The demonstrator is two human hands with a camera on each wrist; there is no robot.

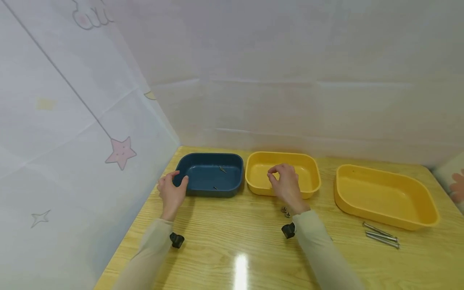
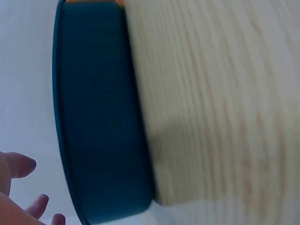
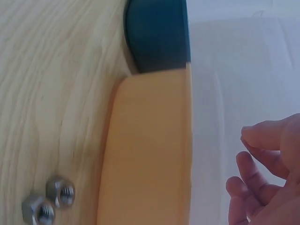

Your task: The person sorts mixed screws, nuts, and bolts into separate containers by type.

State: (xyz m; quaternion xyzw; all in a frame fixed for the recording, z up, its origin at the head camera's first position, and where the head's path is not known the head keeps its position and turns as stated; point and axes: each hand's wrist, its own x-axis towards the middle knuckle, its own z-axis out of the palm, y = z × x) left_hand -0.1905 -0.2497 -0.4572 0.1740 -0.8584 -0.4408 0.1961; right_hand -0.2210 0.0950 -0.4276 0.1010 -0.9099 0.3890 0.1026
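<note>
My left hand (image 1: 172, 193) is at the left end of a dark blue bin (image 1: 208, 195), its thumb and index finger spread apart with nothing between them. Small thin screws (image 1: 222, 169) lie inside that bin. Over the front of the middle yellow bin (image 1: 258, 189) is my right hand (image 1: 286, 183). Its thumb and index fingertips come together in a ring, and no object shows between them. The other fingers (image 3: 253, 173) curl loosely in the right wrist view. Two metal nuts (image 3: 61, 191) lie on the table in front of the yellow bin, below my right wrist.
A larger yellow bin (image 1: 384, 215) stands at the right, with several long bolts (image 1: 382, 235) lying in front of it. The wooden table (image 1: 217, 245) meets a pale cloth backdrop (image 1: 261, 108) behind the bins and at the left.
</note>
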